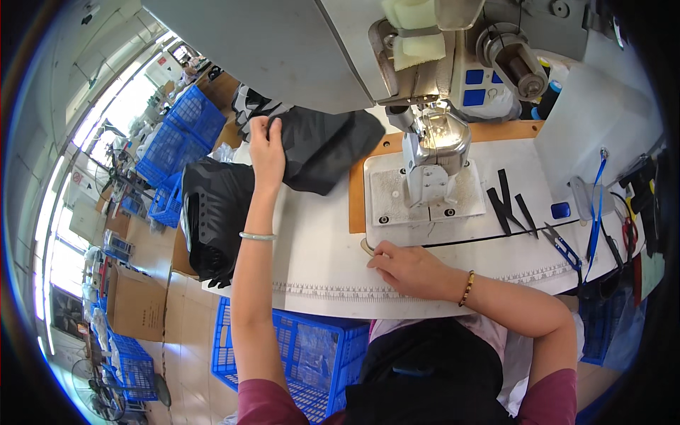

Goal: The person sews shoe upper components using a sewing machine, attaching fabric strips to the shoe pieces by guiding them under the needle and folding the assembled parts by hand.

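My left hand (268,152) is raised over the left part of the sewing table, its fingers closed on the near end of a black shoe upper (322,145). The upper is slightly blurred and reaches right, toward the sewing machine's post (430,180). Below and left of that hand lies a bundle of black shoe uppers (216,212) with rows of eyelet holes. My right hand (418,273) rests on the white tabletop, just in front of the machine's base plate. Its fingers are curled in, and nothing shows in them.
Several black strips (506,205) and blue-handled thread snips (563,248) lie on the right of the table. A printed ruler (340,292) follows the near edge. The grey machine head (276,49) overhangs the work. A blue crate (347,354) stands below the table.
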`<state>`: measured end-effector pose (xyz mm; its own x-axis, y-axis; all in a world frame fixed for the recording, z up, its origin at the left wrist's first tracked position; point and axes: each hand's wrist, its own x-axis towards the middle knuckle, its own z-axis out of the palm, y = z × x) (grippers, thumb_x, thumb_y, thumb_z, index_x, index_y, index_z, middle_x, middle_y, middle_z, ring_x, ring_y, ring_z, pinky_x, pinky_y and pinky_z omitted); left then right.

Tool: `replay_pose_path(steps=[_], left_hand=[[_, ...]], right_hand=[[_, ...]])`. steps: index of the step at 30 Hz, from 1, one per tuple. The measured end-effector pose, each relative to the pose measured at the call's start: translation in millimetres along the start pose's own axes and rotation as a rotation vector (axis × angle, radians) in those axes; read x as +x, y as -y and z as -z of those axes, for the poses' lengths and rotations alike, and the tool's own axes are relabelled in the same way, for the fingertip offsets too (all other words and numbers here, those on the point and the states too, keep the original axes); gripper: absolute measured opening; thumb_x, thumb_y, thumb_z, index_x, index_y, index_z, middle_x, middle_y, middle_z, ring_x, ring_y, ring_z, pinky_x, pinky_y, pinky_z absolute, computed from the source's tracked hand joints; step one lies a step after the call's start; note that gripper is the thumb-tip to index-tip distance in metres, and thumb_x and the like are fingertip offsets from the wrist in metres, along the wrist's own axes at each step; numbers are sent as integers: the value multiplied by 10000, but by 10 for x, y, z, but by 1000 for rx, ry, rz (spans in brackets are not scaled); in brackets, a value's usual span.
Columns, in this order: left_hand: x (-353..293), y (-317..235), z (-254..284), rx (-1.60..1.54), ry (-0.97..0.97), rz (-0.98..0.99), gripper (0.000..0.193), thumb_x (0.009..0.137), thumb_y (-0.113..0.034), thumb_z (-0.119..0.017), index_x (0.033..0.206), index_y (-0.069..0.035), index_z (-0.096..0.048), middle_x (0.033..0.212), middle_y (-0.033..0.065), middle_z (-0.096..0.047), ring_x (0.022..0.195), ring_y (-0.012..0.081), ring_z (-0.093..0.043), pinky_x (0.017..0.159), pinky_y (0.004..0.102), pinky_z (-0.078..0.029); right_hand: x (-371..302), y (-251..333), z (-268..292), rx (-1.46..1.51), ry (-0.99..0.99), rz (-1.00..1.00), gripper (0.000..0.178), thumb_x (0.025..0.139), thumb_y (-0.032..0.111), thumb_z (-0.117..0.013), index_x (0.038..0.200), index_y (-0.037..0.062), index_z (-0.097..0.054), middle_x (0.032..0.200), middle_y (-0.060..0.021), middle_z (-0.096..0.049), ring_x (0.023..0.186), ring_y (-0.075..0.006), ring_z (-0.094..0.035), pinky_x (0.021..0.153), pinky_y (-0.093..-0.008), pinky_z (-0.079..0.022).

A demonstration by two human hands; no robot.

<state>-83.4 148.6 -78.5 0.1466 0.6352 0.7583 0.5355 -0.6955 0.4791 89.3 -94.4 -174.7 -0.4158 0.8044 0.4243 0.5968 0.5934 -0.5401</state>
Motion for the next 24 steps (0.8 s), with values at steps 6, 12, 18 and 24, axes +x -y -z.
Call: replay_pose_path(steps=[6, 12, 18, 24], left_hand=[[123, -20, 212, -78, -101, 232, 267, 875, -243, -534, 955, 3, -468, 615, 53, -453, 567, 128, -413, 561, 268, -367], [-380, 216, 30, 5, 270, 321, 546, 714, -397, -690, 982, 37, -496, 855, 152, -566, 814, 228, -551, 747, 317, -432], [-547, 12, -26, 249, 255, 263, 648, 626, -324, -761, 1053, 81, -492, 886, 195, -599, 815, 269, -599, 729, 329, -462], [-567, -108, -32, 43, 194, 380, 483, 696, -91, -703, 1088, 54, -460, 923, 201, -598, 836, 262, -601, 731, 316, -473]], right_hand=[[-7, 15, -2, 14, 18, -29, 139, 797, 68, -555, 933, 39, -556, 922, -85, -520, 659, -262, -581, 613, -348, -498], [68, 41, -30, 196, -88, -115, 237, 794, 41, -521, 1022, -20, -496, 982, -152, -480, 705, -307, -573, 678, -370, -488], [379, 38, -15, 643, -252, -468, 467, 824, 24, -467, 1262, -72, -341, 1120, -171, -466, 804, -204, -600, 613, -278, -516], [1017, -142, -208, 1113, -802, -694, 412, 915, 128, -366, 1253, -95, -290, 1115, -215, -503, 692, -192, -617, 550, -270, -494]])
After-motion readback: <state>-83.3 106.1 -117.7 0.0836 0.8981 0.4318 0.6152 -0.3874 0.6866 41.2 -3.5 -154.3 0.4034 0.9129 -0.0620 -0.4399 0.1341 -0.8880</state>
